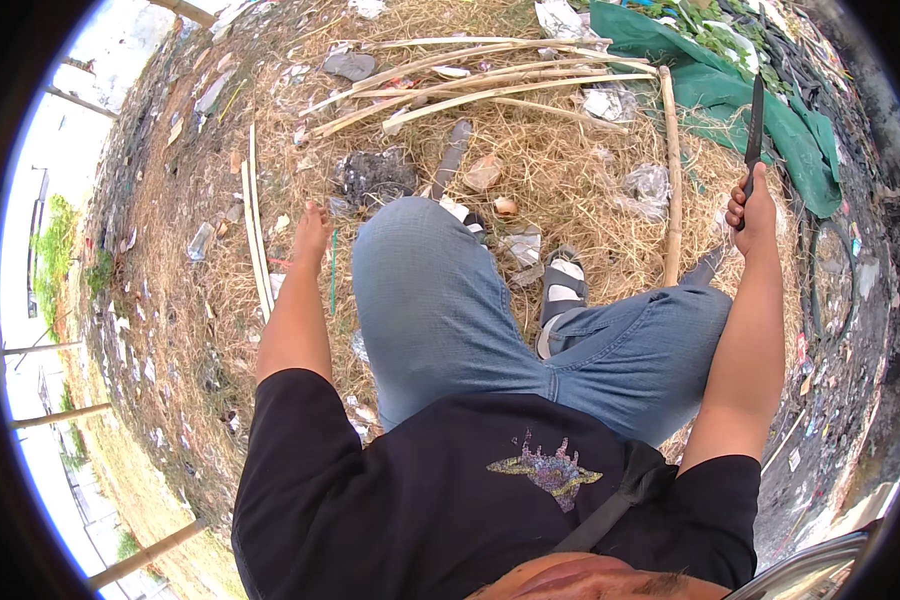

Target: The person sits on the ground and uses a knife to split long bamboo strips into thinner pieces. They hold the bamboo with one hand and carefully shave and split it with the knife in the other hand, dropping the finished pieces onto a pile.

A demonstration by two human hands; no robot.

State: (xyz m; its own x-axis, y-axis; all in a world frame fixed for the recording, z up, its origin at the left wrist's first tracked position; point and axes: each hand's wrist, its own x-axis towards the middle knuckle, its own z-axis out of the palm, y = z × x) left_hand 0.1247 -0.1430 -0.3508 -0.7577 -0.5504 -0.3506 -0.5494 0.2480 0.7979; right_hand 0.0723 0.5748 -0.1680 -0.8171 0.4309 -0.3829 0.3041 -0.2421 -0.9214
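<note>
My right hand (757, 210) is raised at the right, its fingers wrapped round the handle of a knife (756, 125) with a long dark blade pointing away from me. On the left, my left hand (313, 236) hovers beside my bent knee with nothing visible in it, its fingers loosely apart. Two pale split strips of wood (255, 220), possibly bamboo, lie just left of that hand. Several longer split strips (490, 75) are spread across the straw beyond my knees. A round stick (670, 170) lies lengthwise between them and my right leg.
A green tarp (715, 85) is crumpled at the far right. A charred lump (375, 176), a stone (484, 173) and clear plastic scraps (648, 188) lie in the dry straw ahead. Litter covers the ground on both sides, and a dark wall (895, 130) borders the right.
</note>
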